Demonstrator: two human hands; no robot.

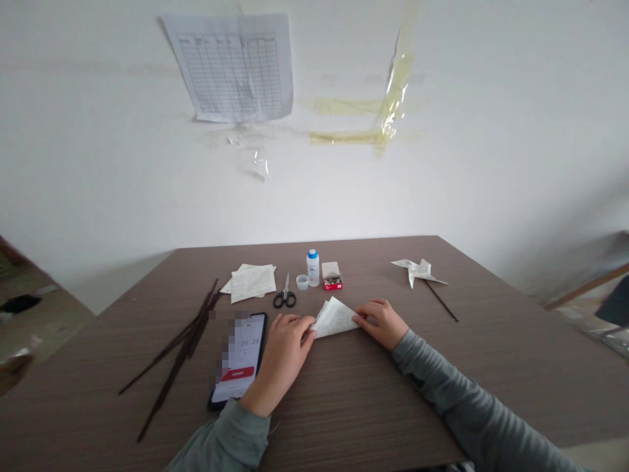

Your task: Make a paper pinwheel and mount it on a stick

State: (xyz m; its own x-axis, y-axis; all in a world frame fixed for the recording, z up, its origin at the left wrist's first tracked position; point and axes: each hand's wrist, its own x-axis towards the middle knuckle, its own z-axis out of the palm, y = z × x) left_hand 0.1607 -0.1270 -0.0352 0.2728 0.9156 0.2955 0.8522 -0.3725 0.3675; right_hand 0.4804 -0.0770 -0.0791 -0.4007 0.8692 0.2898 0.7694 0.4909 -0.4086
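A folded sheet of printed paper [336, 317], roughly triangular, is held between my two hands just over the table. My left hand [287, 351] pinches its left corner between thumb and fingers. At the right corner, my right hand [383, 322] grips the paper the same way. Beyond the paper stand a white bottle with a blue cap [313, 269], a small clear cup [302, 282] and an open red-and-white box of small metal pieces [332, 278]. Black-handled scissors [285, 296] lie to their left.
A phone showing a timer [240, 360] lies beside my left forearm. Several dark thin sticks [184, 344] and a stack of printed paper squares [253, 283] are at the left. A paper pinwheel on a stick [419, 270] lies at the right. The wooden table [491, 354] meets a white wall.
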